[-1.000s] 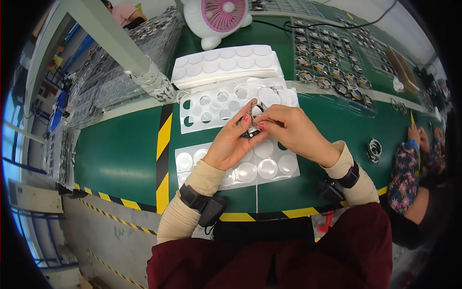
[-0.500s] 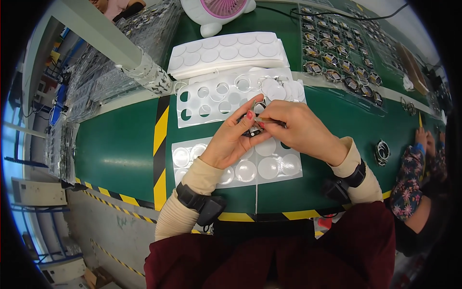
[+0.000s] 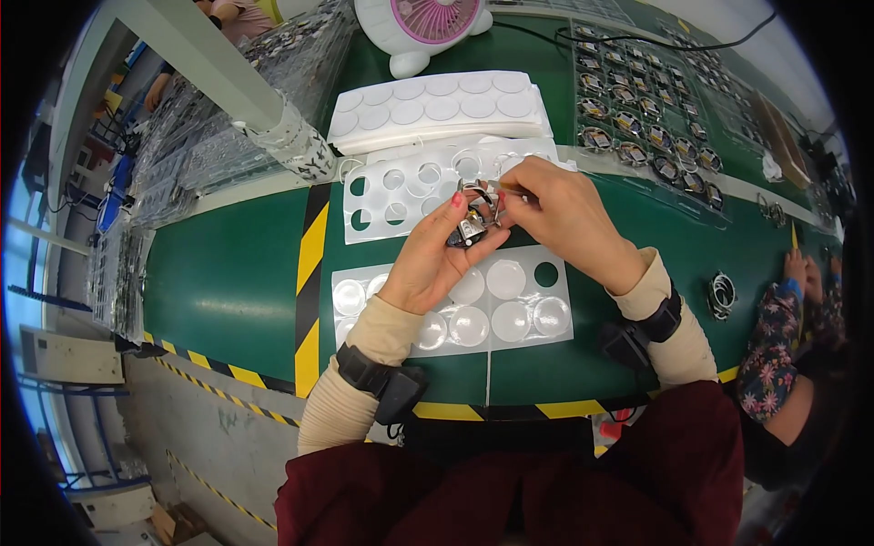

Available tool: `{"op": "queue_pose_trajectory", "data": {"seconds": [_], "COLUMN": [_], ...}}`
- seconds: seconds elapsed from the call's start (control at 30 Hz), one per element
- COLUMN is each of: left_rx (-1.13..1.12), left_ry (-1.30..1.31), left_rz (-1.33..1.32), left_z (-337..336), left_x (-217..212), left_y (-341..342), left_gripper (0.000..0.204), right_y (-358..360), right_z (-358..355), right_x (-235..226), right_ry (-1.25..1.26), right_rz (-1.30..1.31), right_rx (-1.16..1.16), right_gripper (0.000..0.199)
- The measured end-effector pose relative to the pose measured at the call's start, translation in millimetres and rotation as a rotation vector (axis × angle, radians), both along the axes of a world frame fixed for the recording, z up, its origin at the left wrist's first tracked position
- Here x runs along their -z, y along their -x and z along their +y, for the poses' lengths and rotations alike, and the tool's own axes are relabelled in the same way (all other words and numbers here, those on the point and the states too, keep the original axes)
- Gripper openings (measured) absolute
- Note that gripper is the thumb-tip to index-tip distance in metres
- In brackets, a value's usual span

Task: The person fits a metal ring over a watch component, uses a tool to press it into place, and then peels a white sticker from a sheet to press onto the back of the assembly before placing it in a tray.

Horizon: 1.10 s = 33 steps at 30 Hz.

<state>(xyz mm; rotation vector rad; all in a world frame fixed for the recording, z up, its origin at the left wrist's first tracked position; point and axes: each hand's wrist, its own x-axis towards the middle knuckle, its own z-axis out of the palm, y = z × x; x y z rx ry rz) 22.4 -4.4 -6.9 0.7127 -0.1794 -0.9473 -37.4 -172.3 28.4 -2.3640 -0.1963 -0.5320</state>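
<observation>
**Clear round lens meets small dark part, held above the green bench**

Green matting covers the bench, and I work just above its middle. My left hand closes its fingers narrowly on a small dark part, lifted clear of the surface. My right hand pinches a thin clear ring-like piece at the part's far edge; both pinches are tight, nothing is loose. Directly beneath, on the near side, lies a white sheet of clear domed discs, one hole at its far right already empty. Beyond the hands sits a second white sheet, most of its holes empty, and farther still a stack of full white trays before a pink desk fan. I judge that the fit goes best with the left hand kept steady while the right lowers the clear piece squarely, touching only its rim. To the right, another person's patterned sleeve rests near a metal ring.
</observation>
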Motion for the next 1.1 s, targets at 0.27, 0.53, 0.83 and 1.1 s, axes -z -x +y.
{"op": "queue_pose_trajectory", "data": {"seconds": [0.27, 0.53, 0.83, 1.1], "left_rx": [0.000, 0.062, -0.012, -0.038], "left_ry": [0.087, 0.170, 0.150, 0.119], "left_rz": [0.090, 0.178, 0.236, 0.248], "left_z": [6, 8, 6, 7], "left_x": [0, 1, 1, 4], "left_y": [-8, -10, -10, -13], "left_gripper": [0.039, 0.046, 0.047, 0.046], "right_y": [-10, -10, -8, 8], "right_z": [-4, -16, -42, -72], "right_x": [-6, -29, -40, -69], "right_ry": [-0.282, -1.058, -1.255, -1.325], "right_rz": [0.106, 0.427, 0.107, -0.176], "right_rx": [-0.067, -0.162, -0.202, -0.438], "right_gripper": [0.012, 0.017, 0.017, 0.017]}}
